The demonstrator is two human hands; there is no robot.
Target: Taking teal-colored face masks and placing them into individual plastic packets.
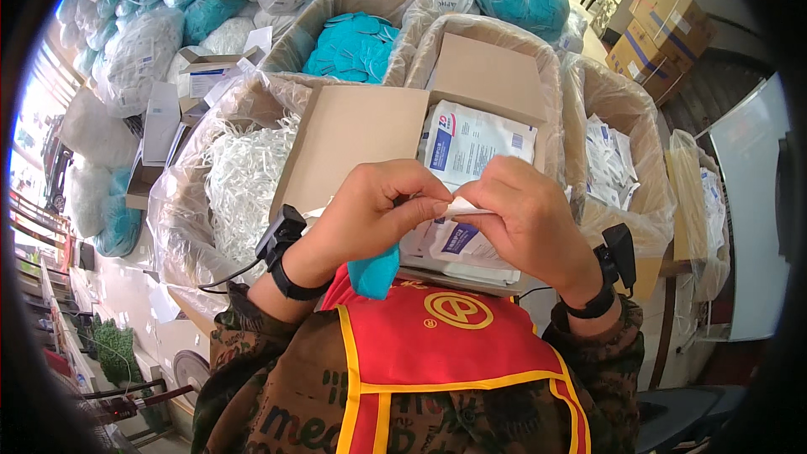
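My left hand (pixel 374 206) and my right hand (pixel 525 210) meet in front of my chest, fingertips pinched together. Between them is a small folded white piece (pixel 461 207), gripped from both sides; most of it is hidden by the fingers. A teal piece of sheet material (pixel 374 274) hangs below my left palm; how it is held is hidden. Beneath my hands stands an opened cardboard box (pixel 357 130) with its flaps up. Flat white packets with blue print (pixel 479 145) lie inside it.
A plastic-lined bin of white strips (pixel 252 164) stands at the left. Behind is a lined box of teal pieces (pixel 351 49). On the right, another lined box holds white packets (pixel 609 160). Full bags (pixel 139 59) pile up at the back left; cartons (pixel 660 34) are stacked far right.
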